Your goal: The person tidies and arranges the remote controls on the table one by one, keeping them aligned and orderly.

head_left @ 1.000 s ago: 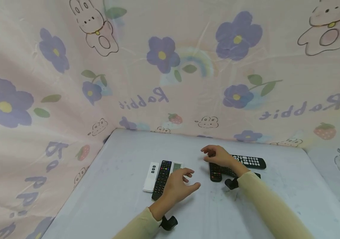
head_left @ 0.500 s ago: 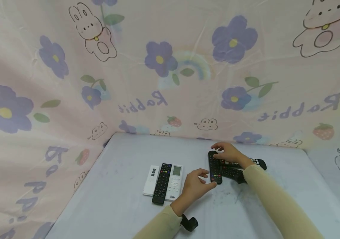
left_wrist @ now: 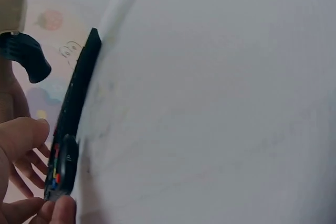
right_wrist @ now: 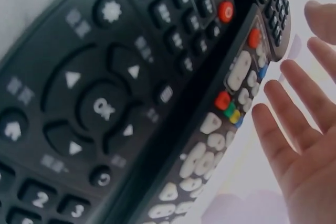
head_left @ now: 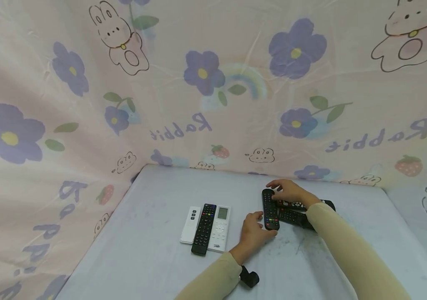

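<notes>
A black remote control (head_left: 271,210) lies lengthwise on the table between the two hands. My left hand (head_left: 252,233) is at its near end, thumb by the bottom edge, forefinger close to the left side. In the left wrist view, fingertips (left_wrist: 64,209) touch or nearly touch the end of the black remote (left_wrist: 67,163). Over the far end, my right hand (head_left: 288,191) has its thumb near the upper right edge. The right wrist view shows that hand (right_wrist: 304,135) with its fingers spread and straight. Two more black remotes (head_left: 292,217) lie partly hidden beneath the right forearm.
Left of the hands, a white remote (head_left: 190,225), a black remote (head_left: 203,229) and a white remote with a screen (head_left: 219,229) lie side by side. A patterned curtain (head_left: 236,104) rises behind the white table (head_left: 153,216).
My left hand has moved right, from beside the white screen remote to the near end of the black remote. My right hand has shifted slightly right, and the black remote is less covered.
</notes>
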Motion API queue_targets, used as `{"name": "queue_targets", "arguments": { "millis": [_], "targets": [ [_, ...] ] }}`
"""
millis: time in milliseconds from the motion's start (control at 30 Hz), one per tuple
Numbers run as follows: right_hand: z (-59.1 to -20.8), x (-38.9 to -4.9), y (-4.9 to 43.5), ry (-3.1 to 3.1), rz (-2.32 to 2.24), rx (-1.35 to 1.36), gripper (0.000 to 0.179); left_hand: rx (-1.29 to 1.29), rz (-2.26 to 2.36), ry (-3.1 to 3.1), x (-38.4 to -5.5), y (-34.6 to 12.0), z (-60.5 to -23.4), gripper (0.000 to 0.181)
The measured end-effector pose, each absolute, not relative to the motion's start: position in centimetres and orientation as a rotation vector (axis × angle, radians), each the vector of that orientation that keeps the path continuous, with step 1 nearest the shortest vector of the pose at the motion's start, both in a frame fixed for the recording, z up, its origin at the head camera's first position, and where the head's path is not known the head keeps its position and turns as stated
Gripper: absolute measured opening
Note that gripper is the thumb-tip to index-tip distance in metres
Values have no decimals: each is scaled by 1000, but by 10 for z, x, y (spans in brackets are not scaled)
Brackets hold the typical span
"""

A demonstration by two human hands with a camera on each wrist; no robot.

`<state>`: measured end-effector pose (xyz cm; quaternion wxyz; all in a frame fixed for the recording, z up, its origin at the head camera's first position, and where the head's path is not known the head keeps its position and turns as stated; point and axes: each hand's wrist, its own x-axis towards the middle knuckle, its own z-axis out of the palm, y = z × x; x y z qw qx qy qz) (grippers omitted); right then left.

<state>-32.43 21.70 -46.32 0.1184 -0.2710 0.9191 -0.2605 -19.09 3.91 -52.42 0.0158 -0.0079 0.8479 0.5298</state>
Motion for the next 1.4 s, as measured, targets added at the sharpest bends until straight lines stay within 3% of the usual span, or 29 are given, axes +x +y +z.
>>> {"name": "queue_targets", "arguments": {
  "millis": [400, 1400],
  "targets": [
    [-465, -328, 218, 2626, -738, -766, 54, -13, 1550, 2687, -199, 41, -531, 58],
    [-480, -340, 211, 2642, -684, -643, 57, 77, 1470, 2790, -202, 37, -536, 59]
  ]
}}
